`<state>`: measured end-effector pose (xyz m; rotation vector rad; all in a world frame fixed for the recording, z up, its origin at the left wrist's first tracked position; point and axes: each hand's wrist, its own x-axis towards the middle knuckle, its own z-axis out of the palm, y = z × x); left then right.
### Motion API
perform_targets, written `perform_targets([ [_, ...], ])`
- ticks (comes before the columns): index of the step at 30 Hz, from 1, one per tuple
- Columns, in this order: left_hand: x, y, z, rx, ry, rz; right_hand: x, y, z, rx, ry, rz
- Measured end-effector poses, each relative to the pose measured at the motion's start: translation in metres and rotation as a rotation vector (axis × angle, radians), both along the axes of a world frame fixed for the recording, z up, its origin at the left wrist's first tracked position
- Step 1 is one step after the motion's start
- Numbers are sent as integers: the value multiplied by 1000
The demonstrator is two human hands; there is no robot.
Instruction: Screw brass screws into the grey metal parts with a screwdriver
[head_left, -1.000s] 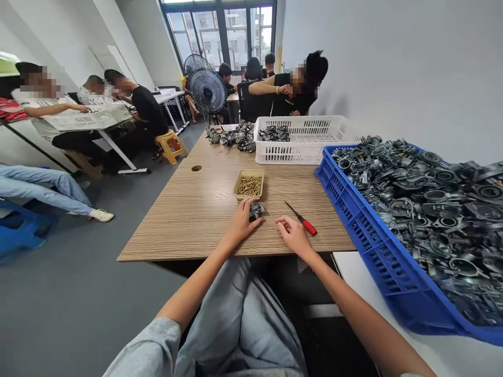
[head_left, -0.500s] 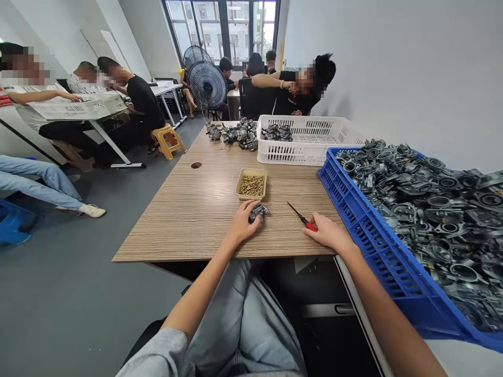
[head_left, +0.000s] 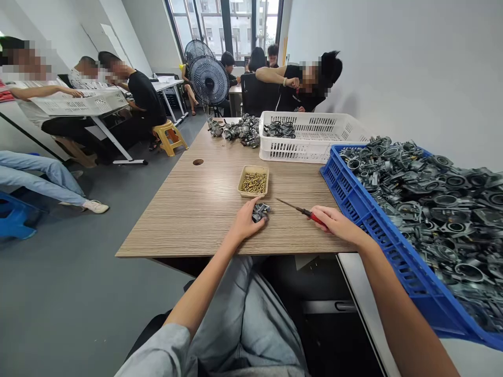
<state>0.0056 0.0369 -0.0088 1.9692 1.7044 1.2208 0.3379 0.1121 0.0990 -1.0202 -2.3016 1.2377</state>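
My left hand [head_left: 248, 220] is closed around a small grey metal carburetor [head_left: 261, 211] on the tabletop, its left side hidden by my fingers. In my right hand [head_left: 333, 222] is a screwdriver [head_left: 316, 218] with a red handle. The screwdriver's thin dark shaft points left, toward the carburetor, and its tip is apart from it. Just beyond my left hand stands a small cream tray [head_left: 239, 189] holding many brass-coloured screws [head_left: 254, 183].
To the right, a blue crate [head_left: 353, 209] is heaped with grey metal parts [head_left: 444, 199]. A white crate [head_left: 291, 153] and several carburetors [head_left: 243, 130] occupy the table's [head_left: 176, 220] far end. A co-worker [head_left: 310, 84] leans there. A fan [head_left: 208, 81] stands beyond.
My right hand has raised the screwdriver from the table and swung its tip left, closer to the carburetor. My left hand keeps its hold on the carburetor.
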Motion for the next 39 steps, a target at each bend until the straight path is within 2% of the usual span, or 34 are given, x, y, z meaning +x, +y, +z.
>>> perform_targets([
  [4, -1, 1, -1, -19, -8, 0, -5, -7, 6, -48, -28, 103],
  [13, 1, -1, -2, 14, 14, 13, -10, -5, -6, -29, -33, 92],
  [29, 5, -5, -1, 28, 65, 62, -17, -12, 1, -58, -68, 93],
  [39, 4, -5, -3, 42, 92, 81, -20, -15, 0, 15, -94, 73],
])
